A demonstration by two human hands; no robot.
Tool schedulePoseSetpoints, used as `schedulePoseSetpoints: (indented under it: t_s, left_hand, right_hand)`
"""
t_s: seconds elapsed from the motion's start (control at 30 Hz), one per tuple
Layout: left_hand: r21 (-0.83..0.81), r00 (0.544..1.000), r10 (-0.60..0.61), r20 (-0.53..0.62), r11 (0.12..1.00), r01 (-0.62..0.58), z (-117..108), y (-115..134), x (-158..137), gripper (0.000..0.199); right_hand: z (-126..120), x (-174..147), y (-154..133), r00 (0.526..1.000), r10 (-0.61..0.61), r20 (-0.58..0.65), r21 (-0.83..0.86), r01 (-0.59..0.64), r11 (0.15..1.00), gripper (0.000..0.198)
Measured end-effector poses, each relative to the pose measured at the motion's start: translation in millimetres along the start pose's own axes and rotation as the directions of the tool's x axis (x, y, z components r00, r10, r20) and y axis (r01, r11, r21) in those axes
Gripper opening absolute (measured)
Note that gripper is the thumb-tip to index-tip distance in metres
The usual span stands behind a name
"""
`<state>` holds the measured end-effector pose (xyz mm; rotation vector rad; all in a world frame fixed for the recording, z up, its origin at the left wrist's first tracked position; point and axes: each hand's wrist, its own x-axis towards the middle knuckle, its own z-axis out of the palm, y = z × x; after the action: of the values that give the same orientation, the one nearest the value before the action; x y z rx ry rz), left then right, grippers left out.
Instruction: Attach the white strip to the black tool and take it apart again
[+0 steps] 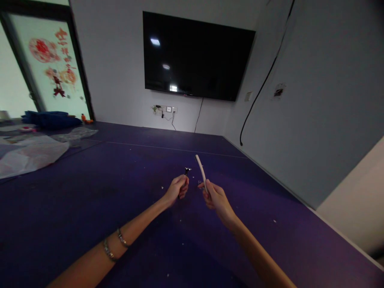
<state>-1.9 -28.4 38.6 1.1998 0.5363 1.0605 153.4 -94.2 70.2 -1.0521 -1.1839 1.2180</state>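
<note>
My left hand [179, 187] is closed round the dark handle of a small tool with a shiny, T-shaped head [187, 169], which looks like a peeler or razor. Just to its right, my right hand [216, 199] grips the lower end of a pale, slightly curved stick [201, 167]. The stick points up and away from me, its top free in the air. Tool and stick are a short gap apart. Something small and clear or shiny [199, 183] shows by the right fingers; its kind I cannot make out. Small white scraps [162, 187] lie scattered on the purple surface beneath.
The wide purple surface [75, 208] reaches to the walls. Clear plastic sheeting [36, 154] and a dark blue cloth bundle [51, 119] lie at the left. A black cable [264, 82] hangs down the right wall. A television [195, 56] hangs above sockets [168, 109] on the far wall.
</note>
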Motion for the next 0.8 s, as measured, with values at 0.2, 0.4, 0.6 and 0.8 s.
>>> schedulePoseSetpoints:
  t_s: [0.2,0.4,0.6,0.8]
  left_hand:
    - [0.098,0.997,0.072,-0.018,0.993,-0.069,6.1,0.2,-1.8,0.031]
    - [0.070,0.996,0.085,-0.023,0.994,-0.083,8.2,-1.2,-1.1,0.032]
    - [0.098,0.997,0.082,0.015,0.992,-0.083,10.7,-6.0,-2.8,0.033]
    - [0.065,0.998,0.057,0.027,0.996,-0.059,12.0,-7.9,-3.7,0.032]
  right_hand:
    - [28.6,-27.4,-4.1,0.957,0.189,0.220,0.272,-0.246,0.930,0.037]
    - [39.7,-49.5,10.6,0.931,0.261,0.254,0.335,-0.338,0.879,0.040]
    - [42.5,-51.9,2.9,0.950,0.244,0.195,0.379,-0.302,0.875,0.041]
    - [46.2,-55.2,11.5,0.950,0.277,0.147,0.397,-0.313,0.863,0.043]
